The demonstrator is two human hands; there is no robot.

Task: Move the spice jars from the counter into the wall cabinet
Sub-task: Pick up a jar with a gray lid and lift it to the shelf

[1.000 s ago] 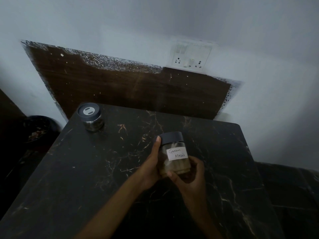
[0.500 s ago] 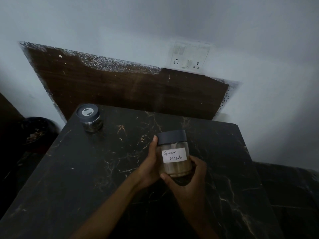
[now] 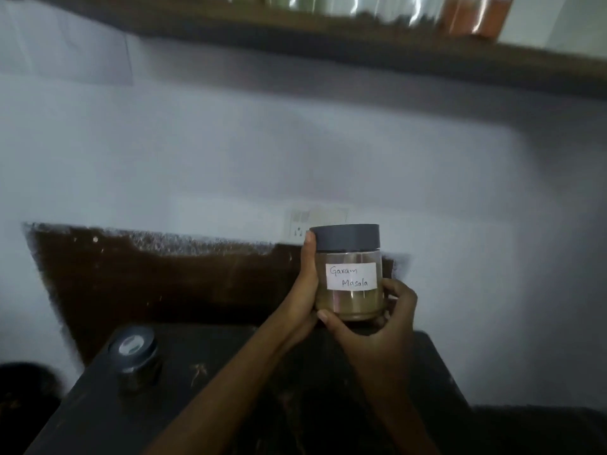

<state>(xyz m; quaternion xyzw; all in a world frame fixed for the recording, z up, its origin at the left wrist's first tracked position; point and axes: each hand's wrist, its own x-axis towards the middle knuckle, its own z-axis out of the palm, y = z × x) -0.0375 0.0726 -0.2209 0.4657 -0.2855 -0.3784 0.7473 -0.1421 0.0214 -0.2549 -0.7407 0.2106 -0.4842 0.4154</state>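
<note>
At the lower left edge of the frame we are making out a dark round bin (image 3: 23,382), dim and blurred. Just right of it, a small jar (image 3: 136,359) with a dark lid is standing upright near the left corner of the black marbled counter (image 3: 230,405), well apart from both hands. Above it, a brown wooden panel (image 3: 164,284) is running along the pale wall, and a white socket plate (image 3: 305,221) is showing over the panel's top edge. Moving to the centre, we are seeing the left hand (image 3: 303,290) pressing along the left side of the Garam Masala jar (image 3: 349,307), its thumb reaching up to the grey lid (image 3: 345,237); its fingers are hiding behind the glass. The jar is hanging upright in the air right of centre, above the counter's far edge and in front of the wall, with tan powder filling its lower part and its white label (image 3: 351,276) facing us. The right hand (image 3: 377,330) is cupping the jar from below and from the right, thumb lying across the lower front and fingers curling round the far side, so both hands are gripping it. Along the top of the frame a wooden shelf (image 3: 361,37) is carrying blurred containers, an orange one (image 3: 476,14) sitting at the upper right.
</note>
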